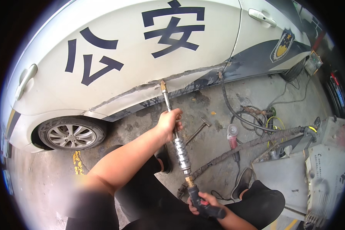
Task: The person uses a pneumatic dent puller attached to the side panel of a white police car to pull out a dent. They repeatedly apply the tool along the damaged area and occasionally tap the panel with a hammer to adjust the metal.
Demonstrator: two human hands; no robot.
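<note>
My right hand (200, 204) is wrapped round the black pistol grip of a slide-hammer dent puller (181, 155), low in front of me. Farther up, my left hand (169, 125) closes round its metal shaft, above the ribbed silver weight. The copper-coloured tip (163, 86) meets the scraped, creased strip along the lower side of a white car (115, 50); whether it is fixed to the metal cannot be told. A thick wrapped cable (228, 154) runs from near the tool toward a machine on the right.
A hammer (198, 130) and a red angle grinder (232, 140) lie on the concrete floor. Several loose cables (253, 115) coil beyond them. A clamp (220, 74) with a black cable is attached at the car's lower side. At right stands a grey-white machine cabinet (281, 180).
</note>
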